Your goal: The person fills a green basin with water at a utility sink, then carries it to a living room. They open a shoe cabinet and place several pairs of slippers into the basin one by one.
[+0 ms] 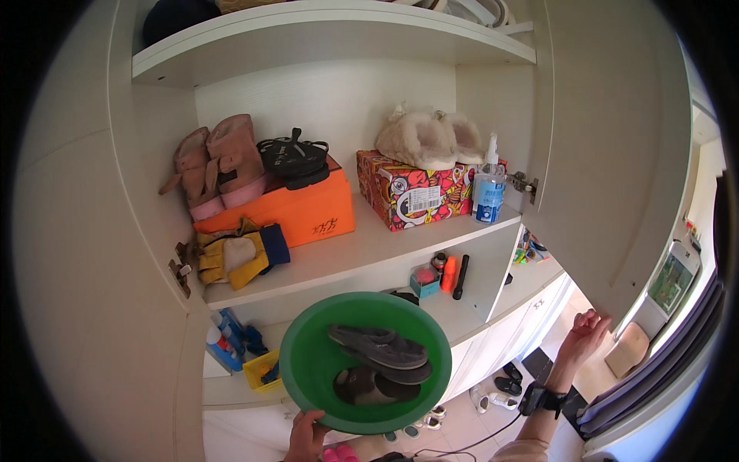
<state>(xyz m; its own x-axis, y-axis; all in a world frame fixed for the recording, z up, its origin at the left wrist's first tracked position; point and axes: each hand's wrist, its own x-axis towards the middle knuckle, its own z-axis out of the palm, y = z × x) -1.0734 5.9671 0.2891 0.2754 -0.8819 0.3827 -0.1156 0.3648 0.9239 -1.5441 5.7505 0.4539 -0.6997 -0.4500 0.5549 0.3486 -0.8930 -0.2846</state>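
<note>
My left hand (pixel 307 434) grips the near rim of a round green plastic basin (pixel 306 369), thumb over the edge. Inside the basin lie dark grey slippers (pixel 381 349), stacked on one another, and a brown-and-tan shoe or slipper (pixel 375 388). The basin hangs tilted in front of the open cabinet's lower shelves. My right hand (pixel 582 338) is raised at the lower edge of the right cabinet door (pixel 612 173), its fingers partly curled. Whether it touches the door is unclear. A black device with a cable (pixel 542 399) is strapped to my right wrist.
On the middle shelf (pixel 369 242) are pink boots (pixel 231 167), black sandals (pixel 294 156), an orange shoebox (pixel 317 208), yellow gloves (pixel 242 254), fluffy slippers (pixel 424 141) on a patterned box (pixel 398 196), and a spray bottle (pixel 489 190). Several shoes (pixel 496 395) lie on the floor.
</note>
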